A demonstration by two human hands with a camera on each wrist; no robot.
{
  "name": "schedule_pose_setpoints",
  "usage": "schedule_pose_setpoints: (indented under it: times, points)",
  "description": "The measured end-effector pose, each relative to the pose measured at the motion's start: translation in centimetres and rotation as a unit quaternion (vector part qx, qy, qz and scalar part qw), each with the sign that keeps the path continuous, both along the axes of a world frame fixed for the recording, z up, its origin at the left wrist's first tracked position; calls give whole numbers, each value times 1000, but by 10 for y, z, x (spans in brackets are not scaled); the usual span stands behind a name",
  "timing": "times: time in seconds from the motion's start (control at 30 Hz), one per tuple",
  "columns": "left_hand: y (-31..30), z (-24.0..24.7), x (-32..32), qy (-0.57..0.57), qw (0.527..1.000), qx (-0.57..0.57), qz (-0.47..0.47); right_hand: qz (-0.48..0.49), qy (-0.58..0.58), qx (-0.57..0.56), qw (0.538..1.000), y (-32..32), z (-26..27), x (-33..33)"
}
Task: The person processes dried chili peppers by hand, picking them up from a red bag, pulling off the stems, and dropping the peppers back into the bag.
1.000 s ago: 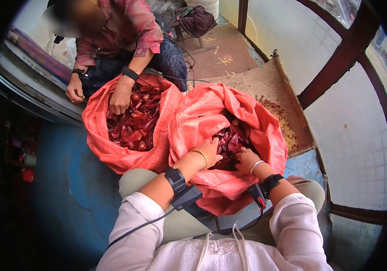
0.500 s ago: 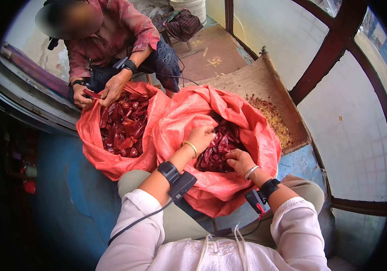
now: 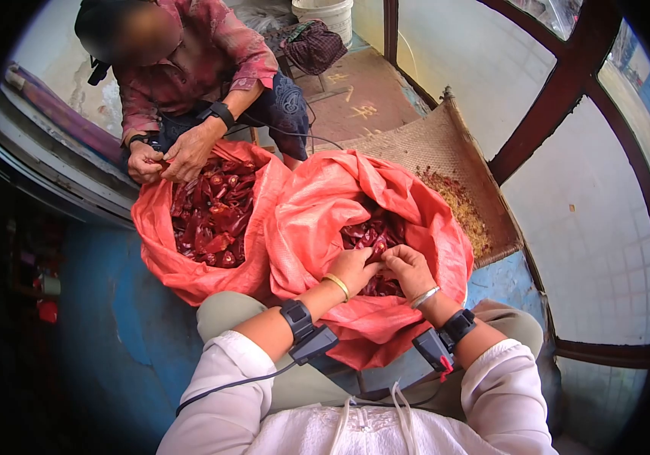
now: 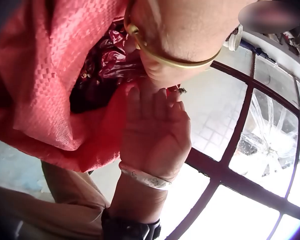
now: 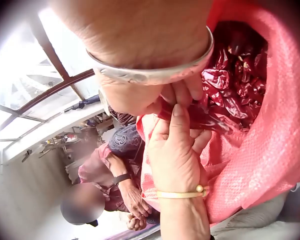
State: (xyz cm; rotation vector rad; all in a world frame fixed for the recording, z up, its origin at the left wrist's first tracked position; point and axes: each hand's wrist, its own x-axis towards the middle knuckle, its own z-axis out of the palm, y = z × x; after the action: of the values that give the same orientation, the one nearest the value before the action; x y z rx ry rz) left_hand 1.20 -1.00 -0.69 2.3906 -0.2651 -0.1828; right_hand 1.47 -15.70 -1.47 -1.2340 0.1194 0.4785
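Over the mouth of the right-hand red woven sack (image 3: 310, 227), the left hand (image 3: 351, 269), with a gold bangle, and the right hand (image 3: 410, 271), with a silver bangle, meet fingertip to fingertip. One dark red dried pepper (image 5: 207, 119) lies between them in the right wrist view. The left hand (image 5: 177, 162) pinches it under the thumb, and the right hand's (image 5: 145, 95) fingers grip its other end. Many glossy dried peppers (image 5: 240, 82) fill the sack below. In the left wrist view the right hand's (image 4: 157, 135) palm faces the camera.
A second sack (image 3: 165, 254) of dried peppers touches this one on the left. Behind it a seated person (image 3: 203, 61) holds both hands together at its rim. A woven mat (image 3: 408, 144) with yellowish bits lies at the right, beside framed panels (image 3: 590, 220). A white bucket (image 3: 332, 15) stands behind.
Both hands have come together over the sack, the left moving down and right, with a pepper now between them. The other person's hand has left the peppers and joined the other hand.
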Motion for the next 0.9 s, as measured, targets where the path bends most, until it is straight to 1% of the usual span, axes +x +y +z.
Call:
schedule_pose_setpoints:
  times: [0.03, 0.07, 0.13, 0.17, 0.2, 0.23, 0.27, 0.33, 0.37, 0.43, 0.47, 0.53, 0.57, 0.63, 0.77, 0.83, 0.87, 0.9]
  points:
    - [1, 4, 0, -3, 1000, -23, 5, -30, 15, 17, 999, 3, 7, 1]
    - [2, 4, -1, -3, 1000, -24, 7, -28, 14, 17, 999, 4, 11, 2]
    - [5, 3, -1, -38, 999, 1, -8, -37, 21, -41, 998, 6, 15, 4]
    - [6, 2, -3, -38, 999, 1, -7, -35, 21, -42, 998, 6, 11, 5]
    - [7, 1, -5, -70, 997, 18, -21, -9, -38, -119, 992, 5, 4, 7]
    - [9, 0, -6, -101, 994, 35, -34, 17, -96, -196, 976, 5, -1, 8]
    - [10, 1, -7, -101, 994, 35, -33, 18, -96, -196, 976, 5, -4, 8]
    - [12, 1, -9, -117, 991, 50, -37, 21, -192, -305, 932, 6, -5, 7]
    - [13, 2, -9, -117, 991, 50, -37, 22, -192, -305, 933, 6, -7, 8]
    - [14, 6, -9, -126, 990, 46, -35, 6, -154, -245, 957, 7, -9, 7]
    - [14, 8, -10, -126, 990, 46, -34, 7, -154, -245, 957, 7, -6, 7]
    - [15, 13, -9, -155, 987, 37, -30, 18, -40, -124, 991, 7, 10, 7]
    - [15, 12, -8, -155, 987, 37, -28, 19, -40, -124, 991, 8, 12, 7]
    - [16, 10, -6, -173, 984, 46, -24, -14, 38, -53, 998, 9, 15, 7]
    - [18, 11, -5, -209, 976, 42, -43, -16, 29, -53, 998, 7, 18, 8]
    - [18, 14, -6, -226, 970, 55, -64, 25, -10, -112, 993, 5, 25, 10]
    - [17, 14, -5, -225, 971, 55, -65, 24, -9, -111, 993, 3, 27, 12]
    - [17, 15, -5, -267, 959, 64, -75, 51, -21, -146, 988, 1, 29, 12]
